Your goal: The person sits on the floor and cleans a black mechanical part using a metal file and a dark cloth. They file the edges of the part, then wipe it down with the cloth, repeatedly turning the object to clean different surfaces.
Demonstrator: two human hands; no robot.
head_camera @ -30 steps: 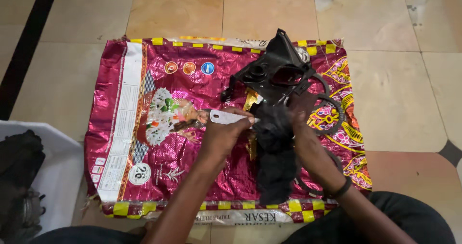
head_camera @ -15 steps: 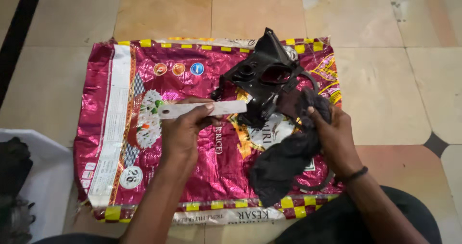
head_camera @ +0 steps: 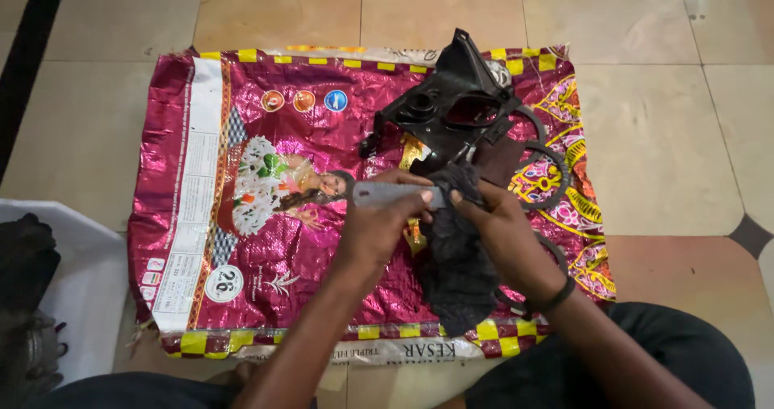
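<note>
My left hand (head_camera: 380,225) grips a flat grey metal bar (head_camera: 387,194) and holds it level over the magenta woven sack (head_camera: 242,239) spread on the floor. My right hand (head_camera: 504,231) holds a black rag (head_camera: 455,264) and presses it around the right end of the bar. The rag hangs down toward my lap. Just beyond my hands lies a black plastic housing (head_camera: 451,110) with round openings, with black ring-shaped parts (head_camera: 544,175) beside it on the sack.
The sack lies on beige floor tiles (head_camera: 661,135). A white bag (head_camera: 76,296) with dark items (head_camera: 24,296) sits at the lower left. A dark strip (head_camera: 32,46) runs along the floor at the far left.
My left hand has brought the grey bar to the right, into the rag. My right hand has lifted the rag up around the bar's end.
</note>
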